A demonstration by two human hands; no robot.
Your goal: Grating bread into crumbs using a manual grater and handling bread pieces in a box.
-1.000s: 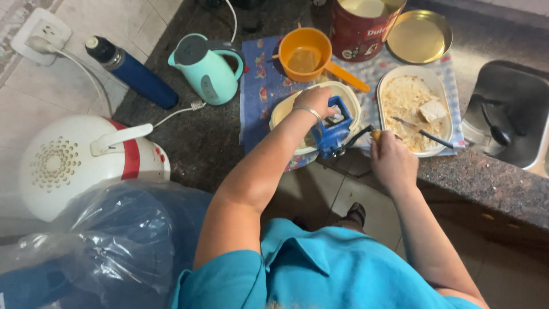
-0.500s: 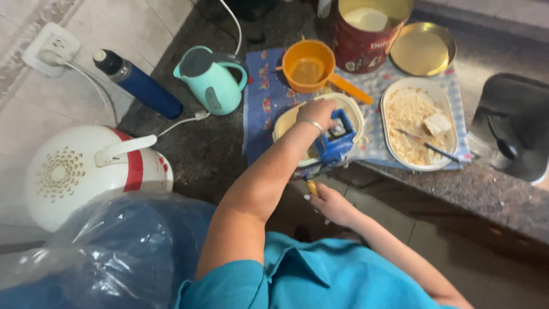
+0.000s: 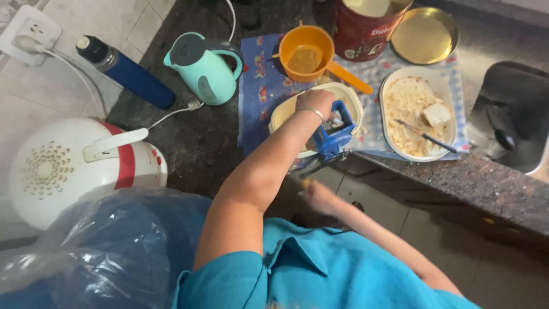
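Observation:
A blue hand-crank grater [image 3: 334, 136] is fixed at the counter's front edge, over a cream bowl [image 3: 350, 94]. My left hand [image 3: 314, 104], a bracelet on its wrist, presses down on the grater's top. My right hand [image 3: 319, 195] is blurred below the counter edge, closed round the crank's yellowish handle [image 3: 306, 183]. To the right lies a white oval dish [image 3: 394, 86] with grated crumbs, a pale chunk [image 3: 437, 113] and a knife [image 3: 426, 136].
An orange cup [image 3: 306, 51], a red tin [image 3: 360, 31] and a gold lid [image 3: 424, 34] stand behind on a patterned cloth [image 3: 257, 86]. A teal kettle [image 3: 203, 66], blue bottle [image 3: 127, 73], white appliance [image 3: 68, 166] and wrapped blue jug [image 3: 103, 246] are left. A dark sink [image 3: 514, 114] is right.
My right hand has swung from beside the grater at counter height down and left below the edge with the crank. My left hand stays on the grater.

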